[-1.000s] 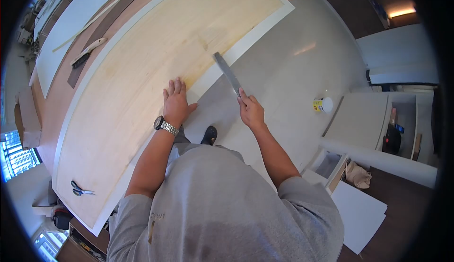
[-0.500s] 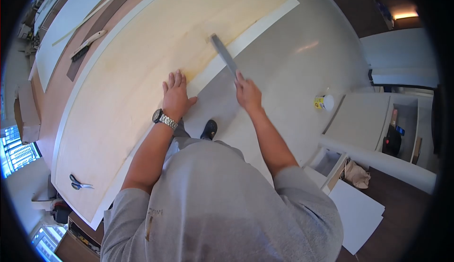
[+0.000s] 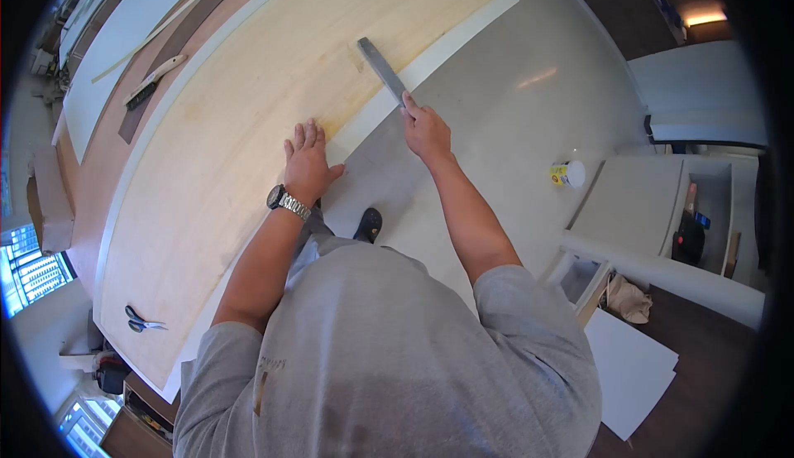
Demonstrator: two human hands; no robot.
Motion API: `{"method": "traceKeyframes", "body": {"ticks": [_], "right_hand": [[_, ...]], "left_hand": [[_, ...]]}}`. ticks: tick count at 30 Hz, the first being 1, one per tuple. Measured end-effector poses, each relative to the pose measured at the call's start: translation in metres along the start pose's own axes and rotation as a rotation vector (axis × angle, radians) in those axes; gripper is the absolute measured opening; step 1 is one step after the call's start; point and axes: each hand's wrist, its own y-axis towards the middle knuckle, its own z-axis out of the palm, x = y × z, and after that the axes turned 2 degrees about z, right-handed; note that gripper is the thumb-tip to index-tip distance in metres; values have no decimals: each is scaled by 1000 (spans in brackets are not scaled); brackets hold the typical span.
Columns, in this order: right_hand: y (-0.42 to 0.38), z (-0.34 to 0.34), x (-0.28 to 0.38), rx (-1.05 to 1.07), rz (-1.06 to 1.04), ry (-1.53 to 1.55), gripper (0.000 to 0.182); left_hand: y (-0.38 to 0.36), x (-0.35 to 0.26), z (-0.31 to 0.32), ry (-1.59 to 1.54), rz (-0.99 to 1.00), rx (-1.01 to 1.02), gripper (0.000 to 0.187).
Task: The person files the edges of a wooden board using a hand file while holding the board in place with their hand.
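My right hand (image 3: 428, 131) is closed around one end of a long, flat grey bar (image 3: 382, 69). The bar reaches over the white-bordered edge of a large wooden panel (image 3: 207, 168), its far end over the tan surface close to a small brownish mark. Palm down near the same edge, my left hand (image 3: 308, 164) rests on the panel with fingers stretched and thumb out to the side. A watch with a metal band is on that wrist. Scissors (image 3: 142, 320) lie at the panel's lower left corner.
A wooden-handled brush (image 3: 155, 82) lies beyond the panel, next to a dark strip (image 3: 178, 40) and white sheets (image 3: 132, 28). On the grey floor at right stands a white-lidded tub (image 3: 567, 174). Open drawers (image 3: 579, 276) and white boards (image 3: 630, 371) are at lower right.
My right hand and the grey bar have moved up and slightly left, so the bar's far end lies farther over the panel. My left hand stays in place.
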Motion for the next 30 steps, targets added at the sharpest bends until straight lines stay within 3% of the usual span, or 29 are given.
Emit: {"method": "traceKeyframes", "body": {"ticks": [7,13,19,22,25,28,30], "right_hand": [[-71,-3,-6,110,24,-3,40],[4,-2,5,41,12,-23,42],[-80,2,-2,155,13,23,41],[-24,8,9,41,-21,27,43],[-21,4,10,15,-19,0,43],[-79,3,-1,124,-14,-26,41],[-74,13,-2,64,-53,-15,41]], "left_hand": [[4,1,-1,-20,-2,-31,96],[1,-1,-2,-8,1,-7,96],[4,3,0,-29,-16,-30,97],[2,1,3,-20,-9,-27,97],[1,-2,-3,-11,-8,-4,97],[3,0,-3,-32,-9,-21,97],[0,1,2,-38,-16,-28,97]]}}
